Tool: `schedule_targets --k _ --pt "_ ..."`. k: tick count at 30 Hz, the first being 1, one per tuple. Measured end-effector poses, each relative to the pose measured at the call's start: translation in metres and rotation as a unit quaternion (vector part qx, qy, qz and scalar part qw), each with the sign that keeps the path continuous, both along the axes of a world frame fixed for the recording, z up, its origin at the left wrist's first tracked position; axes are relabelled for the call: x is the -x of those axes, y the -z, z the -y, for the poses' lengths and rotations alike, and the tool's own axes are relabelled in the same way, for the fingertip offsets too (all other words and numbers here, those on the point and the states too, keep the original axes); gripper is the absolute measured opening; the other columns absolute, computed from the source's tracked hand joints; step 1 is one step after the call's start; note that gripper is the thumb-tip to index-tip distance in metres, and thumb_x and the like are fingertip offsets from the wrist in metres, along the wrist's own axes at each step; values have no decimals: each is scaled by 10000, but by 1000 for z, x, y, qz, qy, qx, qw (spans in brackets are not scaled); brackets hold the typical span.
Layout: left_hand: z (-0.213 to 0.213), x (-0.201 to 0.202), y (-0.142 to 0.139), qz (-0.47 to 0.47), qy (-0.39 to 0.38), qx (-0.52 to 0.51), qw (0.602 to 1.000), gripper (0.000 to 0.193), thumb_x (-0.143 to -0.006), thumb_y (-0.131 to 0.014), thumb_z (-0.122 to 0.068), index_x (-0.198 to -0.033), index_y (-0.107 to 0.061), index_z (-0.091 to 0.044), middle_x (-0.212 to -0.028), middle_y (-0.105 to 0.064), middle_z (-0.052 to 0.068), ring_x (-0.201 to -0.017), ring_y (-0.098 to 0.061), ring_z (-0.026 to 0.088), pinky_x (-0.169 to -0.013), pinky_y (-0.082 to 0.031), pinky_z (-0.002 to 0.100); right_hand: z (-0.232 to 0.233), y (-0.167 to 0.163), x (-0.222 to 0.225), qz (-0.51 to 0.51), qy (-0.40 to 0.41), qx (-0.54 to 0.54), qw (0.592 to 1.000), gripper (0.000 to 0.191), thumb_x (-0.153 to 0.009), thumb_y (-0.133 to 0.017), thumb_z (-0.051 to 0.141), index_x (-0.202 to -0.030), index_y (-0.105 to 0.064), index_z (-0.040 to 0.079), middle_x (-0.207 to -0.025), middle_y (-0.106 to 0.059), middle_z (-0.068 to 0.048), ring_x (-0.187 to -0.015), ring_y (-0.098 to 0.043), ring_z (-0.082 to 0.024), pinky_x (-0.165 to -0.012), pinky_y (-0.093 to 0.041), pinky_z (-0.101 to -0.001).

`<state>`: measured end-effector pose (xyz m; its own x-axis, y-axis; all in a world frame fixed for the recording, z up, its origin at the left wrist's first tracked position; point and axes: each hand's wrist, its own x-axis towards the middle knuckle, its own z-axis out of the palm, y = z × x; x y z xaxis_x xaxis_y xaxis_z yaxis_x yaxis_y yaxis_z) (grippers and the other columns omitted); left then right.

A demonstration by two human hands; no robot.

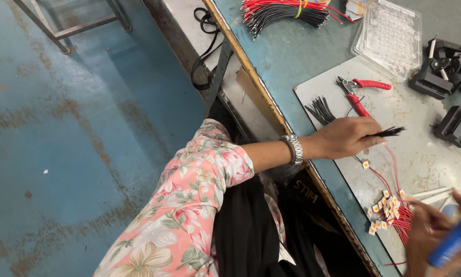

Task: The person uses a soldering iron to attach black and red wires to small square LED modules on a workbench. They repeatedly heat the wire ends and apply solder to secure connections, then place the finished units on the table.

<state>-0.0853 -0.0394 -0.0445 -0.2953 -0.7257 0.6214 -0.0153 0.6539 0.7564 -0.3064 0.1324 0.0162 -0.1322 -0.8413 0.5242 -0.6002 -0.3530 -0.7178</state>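
Black wires (389, 132) are pinched in the left hand (346, 137); a pink floral sleeve (189, 205) and silver watch (293, 149) are worn. A blue tube (453, 242) is gripped by the right hand (435, 236). Red-handled pliers (361, 95) are noted just beyond the left hand.

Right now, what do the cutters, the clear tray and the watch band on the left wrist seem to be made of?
The cutters: dark metal jaws, handles in glossy red sleeves, probably plastic or rubber. The clear tray: thin transparent plastic, moulded into rows of small pockets that catch the light. The watch band: silvery links with a shine, likely steel, though plated metal would look the same. It sits on the left hand, which holds a bundle of black wires.
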Motion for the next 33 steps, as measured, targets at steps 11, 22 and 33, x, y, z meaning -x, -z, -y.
schedule_targets --k 11,22,33 --pt "-16 -58 -16 30 131 -18 991 230 -992 -683 -228 -1078 -723 -19 -903 -718 151 -778 -696 282 -699 -521 388 6 40 -49 -84 33 -75 993 542 -952 -717 -79 -1351 -412 125 -1434 -654 -145 -874 -729 -199 -718 -561 -301" --pt "-31 -87 -40 115 201 -69 970 231 -830 -723 -157 -998 -677 -5 -823 -728 153 -683 -743 264 -616 -561 320 7 29 -85 -55 3 -49 997 460 -935 -699 -66 -1279 -439 93 -1442 -592 -226 -1009 -781 -237 -821 -644 -322" --pt "-36 -92 -39 179 195 -6 964 136 -832 -754 -125 -824 -668 -19 -694 -653 135 -576 -649 278 -534 -496 360 1 15 -98 -81 2 -42 996 454 -943 -727 -39 -1265 -457 134 -1405 -627 -214 -1009 -779 -241 -830 -642 -336"
